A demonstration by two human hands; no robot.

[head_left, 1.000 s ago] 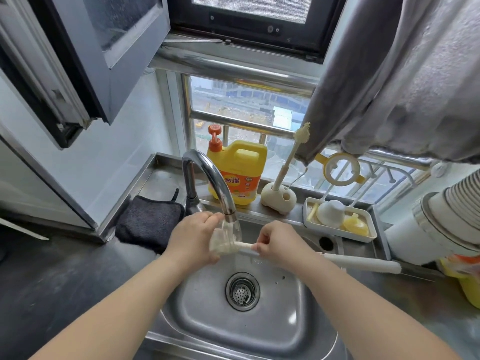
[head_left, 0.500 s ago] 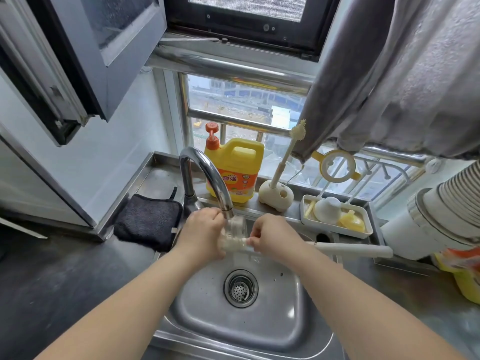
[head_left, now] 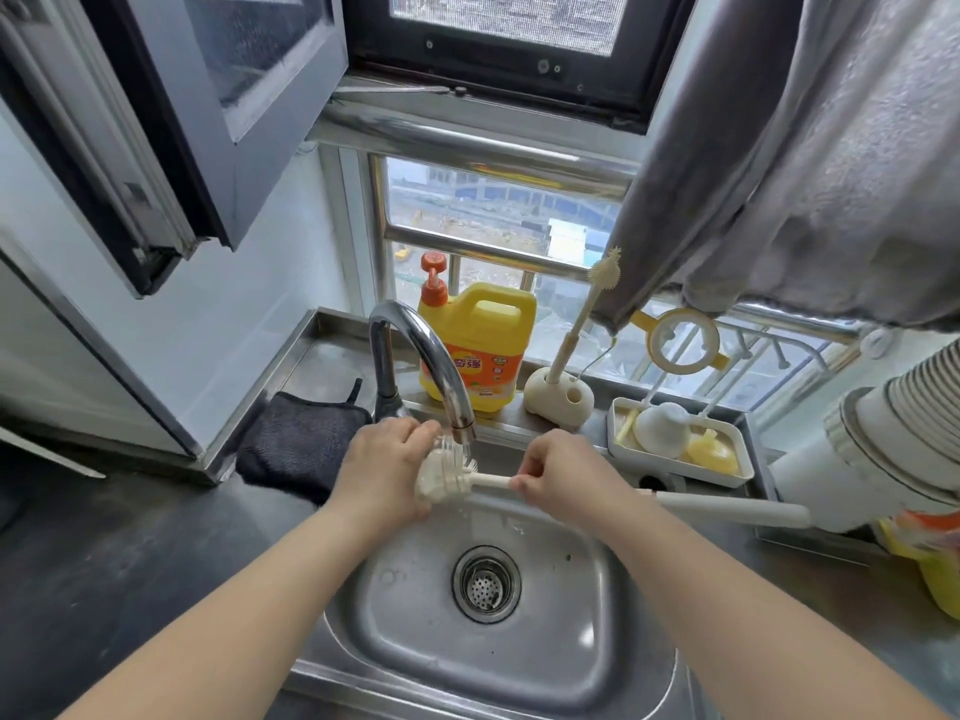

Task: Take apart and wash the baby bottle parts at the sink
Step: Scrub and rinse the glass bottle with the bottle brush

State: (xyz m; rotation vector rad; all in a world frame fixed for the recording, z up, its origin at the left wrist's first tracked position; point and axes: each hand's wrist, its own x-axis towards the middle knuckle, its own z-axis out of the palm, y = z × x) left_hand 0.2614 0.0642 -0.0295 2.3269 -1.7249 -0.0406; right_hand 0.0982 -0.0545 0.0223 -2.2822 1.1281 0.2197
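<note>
Head view: a steel sink (head_left: pixel 582 662) fills the lower centre of the frame, sunk in a dark tabletop (head_left: pixel 104 553), with a curved tap (head_left: pixel 415 350) arching over it from the centre. Just under the spout, at mid-frame, the task's thing is held: a small clear bottle part (head_left: pixel 451 450), mostly hidden by the left hand (head_left: pixel 384 467), whose grip is curled round it. Which part it is cannot be told. A brush (head_left: pixel 447 480) is pressed against or into it; its white handle runs out to the right, pinched near the head by the right hand (head_left: pixel 563 475).

The part is judged light, thin and stiff, and slippery when wet and soapy, so it is best taken round its outer wall with the fingers wrapped, as now, rather than by an edge. The brush head looks soft and springy; a pinch close to the head gives control.

At upper centre a yellow soap jug (head_left: pixel 478 356) stands on the ledge. To its right, a tray (head_left: pixel 680 472) holds a white piece and a yellow piece, presumably other bottle parts.
</note>
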